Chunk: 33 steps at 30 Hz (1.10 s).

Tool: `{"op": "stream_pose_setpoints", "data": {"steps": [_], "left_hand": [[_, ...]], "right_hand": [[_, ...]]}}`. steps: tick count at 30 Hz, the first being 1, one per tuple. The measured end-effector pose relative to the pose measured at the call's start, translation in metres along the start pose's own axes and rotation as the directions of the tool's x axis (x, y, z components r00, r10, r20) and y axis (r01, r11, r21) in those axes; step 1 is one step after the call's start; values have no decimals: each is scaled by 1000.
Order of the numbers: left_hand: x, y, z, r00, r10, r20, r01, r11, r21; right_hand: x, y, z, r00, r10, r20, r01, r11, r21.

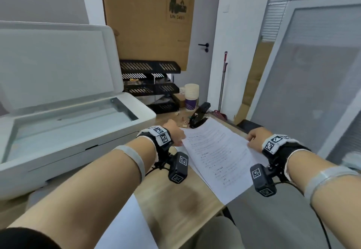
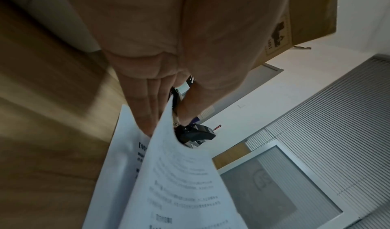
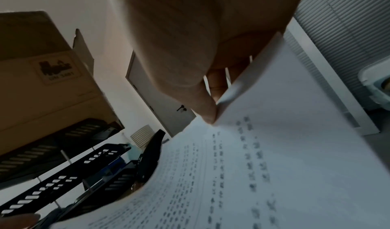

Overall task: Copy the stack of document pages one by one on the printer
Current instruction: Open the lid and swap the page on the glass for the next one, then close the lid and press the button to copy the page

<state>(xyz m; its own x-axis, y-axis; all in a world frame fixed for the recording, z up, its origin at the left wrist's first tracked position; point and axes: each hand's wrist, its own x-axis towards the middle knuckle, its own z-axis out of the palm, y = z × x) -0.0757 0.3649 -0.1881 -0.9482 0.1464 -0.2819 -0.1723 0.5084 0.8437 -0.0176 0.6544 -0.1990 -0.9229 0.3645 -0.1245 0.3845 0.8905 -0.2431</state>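
Above the desk's right end, the top page (image 1: 218,151) hangs between both hands, left hand (image 1: 174,133) and right hand (image 1: 256,139) pinching opposite edges; the open scanner glass (image 1: 78,119) lies leftward, probably nearer the left hand.

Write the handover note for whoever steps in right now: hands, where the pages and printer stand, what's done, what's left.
Left hand: pinches the top page at its left edge, lifting it off the sheet below.
Right hand: grips the same page at its right edge.
The stack lies on the wooden desk, right of the printer.
Printer lid is up, scanner glass bare.
Done: lid opened, top page picked up.
Left: lay the page on the glass, close the lid, copy, then repeat for the remaining pages. How many pages are already copied cannot be told.
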Motion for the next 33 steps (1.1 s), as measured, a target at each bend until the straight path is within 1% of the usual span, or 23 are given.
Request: {"op": "stream_pose_setpoints", "data": {"steps": [2, 4, 5, 6, 7, 8, 9, 10, 11, 13, 15, 18, 22, 25, 29, 33], "left_hand": [[-9, -8, -4, 999, 13, 32, -13, 1000, 16], [-24, -15, -16, 995, -8, 103, 14, 999, -52], [-32, -19, -23, 992, -11, 129, 22, 996, -85], [-41, -24, -30, 990, -7, 142, 23, 993, -112], [-49, -32, -38, 989, 1, 145, 20, 989, -143], [-57, -40, -46, 991, 8, 136, 15, 986, -168], [-65, -50, -55, 993, 11, 118, 11, 982, -188], [-74, -59, -65, 996, 6, 93, 13, 980, -198], [-82, -70, -75, 998, -7, 66, 20, 980, -196], [-101, -91, -95, 999, -50, 17, 52, 983, -174], [-119, -111, -112, 994, -111, -18, 107, 979, -171], [-145, -138, -132, 976, -183, -121, 155, 964, -214], [-172, -159, -145, 958, -179, -223, 114, 954, -277], [-187, -172, -150, 939, -135, -317, 41, 957, -288], [-206, -184, -157, 890, -77, -450, -12, 981, -192], [-217, -197, -162, 856, -43, -515, -27, 991, -128]], "right_hand": [[-12, -18, 4, 1000, -5, -28, 4, 999, -43], [-27, -46, 13, 994, -44, -96, 33, 994, -108], [-38, -64, 19, 988, -98, -116, 89, 993, -80], [-48, -83, 27, 978, -178, -114, 178, 984, -7], [-60, -103, 37, 965, -253, -62, 259, 960, 106], [-72, -123, 47, 946, -324, 23, 310, 920, 241], [-84, -143, 58, 915, -378, 140, 309, 881, 360], [-94, -161, 70, 872, -424, 245, 285, 846, 450], [-106, -177, 79, 827, -451, 335, 252, 830, 498], [-123, -204, 96, 756, -484, 442, 229, 826, 514], [-135, -223, 106, 730, -491, 475, 268, 845, 463], [-147, -244, 111, 717, -507, 477, 401, 861, 313], [-155, -258, 115, 696, -567, 440, 517, 821, 242], [-157, -258, 122, 689, -615, 383, 555, 788, 267], [-151, -247, 129, 690, -648, 322, 543, 758, 363], [-143, -238, 136, 701, -679, 220, 580, 722, 378]]}}
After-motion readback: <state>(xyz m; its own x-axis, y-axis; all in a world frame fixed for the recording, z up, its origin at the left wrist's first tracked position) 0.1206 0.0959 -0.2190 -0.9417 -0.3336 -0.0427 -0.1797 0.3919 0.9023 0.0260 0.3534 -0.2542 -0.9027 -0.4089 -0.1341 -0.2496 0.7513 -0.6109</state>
